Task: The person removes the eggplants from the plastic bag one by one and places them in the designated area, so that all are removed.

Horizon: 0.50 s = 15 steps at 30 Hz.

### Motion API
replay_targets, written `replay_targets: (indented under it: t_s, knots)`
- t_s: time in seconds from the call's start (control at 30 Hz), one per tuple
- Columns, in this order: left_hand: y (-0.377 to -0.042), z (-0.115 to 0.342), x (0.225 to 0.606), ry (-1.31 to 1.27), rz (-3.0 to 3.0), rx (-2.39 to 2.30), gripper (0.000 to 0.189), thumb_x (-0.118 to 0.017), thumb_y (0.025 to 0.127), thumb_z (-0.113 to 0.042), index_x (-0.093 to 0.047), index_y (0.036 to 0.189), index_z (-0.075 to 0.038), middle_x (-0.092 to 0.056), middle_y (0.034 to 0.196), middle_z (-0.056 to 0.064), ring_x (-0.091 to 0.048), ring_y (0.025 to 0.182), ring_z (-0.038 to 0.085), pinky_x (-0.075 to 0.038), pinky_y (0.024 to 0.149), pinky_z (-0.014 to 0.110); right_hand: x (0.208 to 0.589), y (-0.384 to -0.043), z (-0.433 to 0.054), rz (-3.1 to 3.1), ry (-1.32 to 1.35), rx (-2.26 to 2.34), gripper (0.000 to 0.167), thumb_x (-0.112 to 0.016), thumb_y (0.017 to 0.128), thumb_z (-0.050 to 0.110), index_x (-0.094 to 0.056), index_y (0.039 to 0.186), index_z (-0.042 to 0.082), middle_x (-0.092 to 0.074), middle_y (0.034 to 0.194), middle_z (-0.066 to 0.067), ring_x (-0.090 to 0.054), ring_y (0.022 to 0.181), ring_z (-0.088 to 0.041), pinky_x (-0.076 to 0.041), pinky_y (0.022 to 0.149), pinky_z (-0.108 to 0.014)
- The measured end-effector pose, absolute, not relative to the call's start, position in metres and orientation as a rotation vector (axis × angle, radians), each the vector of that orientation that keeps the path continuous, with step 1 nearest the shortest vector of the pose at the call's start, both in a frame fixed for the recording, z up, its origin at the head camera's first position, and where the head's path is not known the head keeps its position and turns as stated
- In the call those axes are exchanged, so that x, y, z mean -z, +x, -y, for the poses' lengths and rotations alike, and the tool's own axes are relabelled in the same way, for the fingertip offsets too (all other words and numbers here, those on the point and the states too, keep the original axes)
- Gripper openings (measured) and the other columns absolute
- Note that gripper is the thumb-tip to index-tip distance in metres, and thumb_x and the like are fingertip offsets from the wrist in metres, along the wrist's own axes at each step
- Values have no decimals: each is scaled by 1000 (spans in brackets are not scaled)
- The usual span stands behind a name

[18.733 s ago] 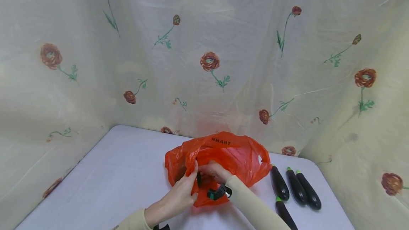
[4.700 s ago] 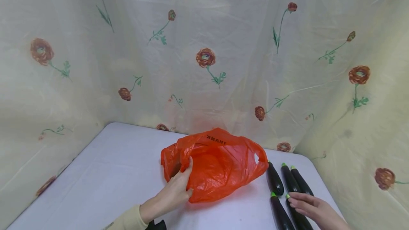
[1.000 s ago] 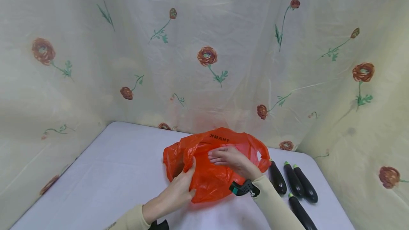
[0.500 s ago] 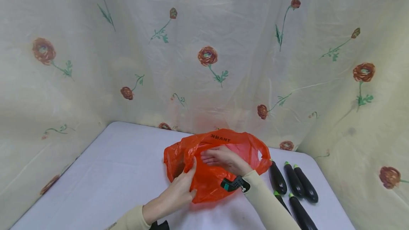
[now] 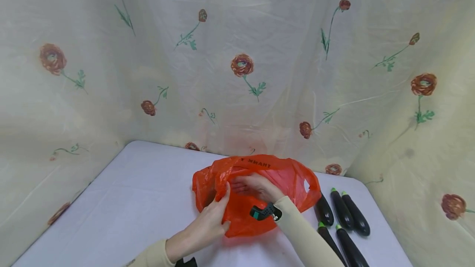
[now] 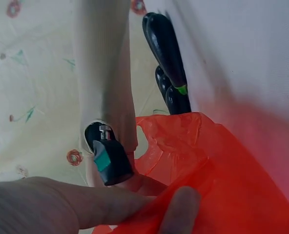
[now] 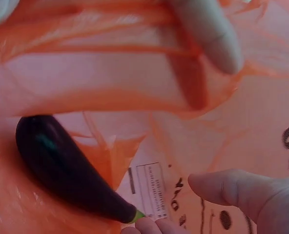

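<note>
My left hand [image 5: 208, 221] pinches the near-left rim of a red plastic bag [image 5: 248, 221] between thumb and fingers. My right hand [image 5: 256, 186] reaches into the bag's mouth. Inside the bag, in the right wrist view, lies a dark purple eggplant [image 7: 66, 170] with a green stem end. The right fingertips [image 7: 152, 226] are at that stem end, while the thumb stays well apart. Whether they touch the stem I cannot tell. Several more eggplants [image 5: 342, 209] lie on the table to the right of the bag.
The white table [image 5: 141, 201] carries the bag near its back edge. A flower-patterned curtain [image 5: 241, 106] stands behind and on both sides. A black strap with a small device [image 5: 265, 212] sits on the right wrist.
My right hand has gone from the eggplants at right into the bag, lately sliding left and deeper. Compared with the oldest frame, one more eggplant lies at front right. The left hand keeps its hold.
</note>
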<state>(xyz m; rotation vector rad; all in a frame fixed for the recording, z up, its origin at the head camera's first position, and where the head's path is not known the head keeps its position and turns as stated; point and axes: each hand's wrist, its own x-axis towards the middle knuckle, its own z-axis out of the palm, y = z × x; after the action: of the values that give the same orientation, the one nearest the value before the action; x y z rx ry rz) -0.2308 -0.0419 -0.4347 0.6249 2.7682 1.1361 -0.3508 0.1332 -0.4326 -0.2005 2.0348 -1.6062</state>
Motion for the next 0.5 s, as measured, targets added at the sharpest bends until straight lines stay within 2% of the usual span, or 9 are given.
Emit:
replay_targets:
  t_s: [0.27,0.4,0.5]
  knots:
    - [-229,42,434,636,-2761,-1143,93,-68,84,-2,-7,155,-3,-35,150,24,-57,107,24,-49,96,47,445,-354,-123,-2092,-221,1515,31,-58,96,26,-69,116,5,-71,110,-11,-66,104,-29,-48,100,-45]
    - [-228,42,434,650,-2770,-1132,94,-68,84,-2,-6,155,-3,-39,146,25,-59,96,21,-52,93,45,448,-355,-120,-2105,-226,1487,32,-63,93,30,-70,113,7,-73,104,-9,-68,97,-26,-49,99,-45]
    - [-228,42,434,658,-2776,-1130,93,-68,84,-1,-6,155,-2,-39,146,25,-59,101,23,-52,93,45,449,-355,-119,-2124,-253,1477,37,-65,91,36,-68,115,9,-72,104,-7,-68,95,-24,-50,98,-46]
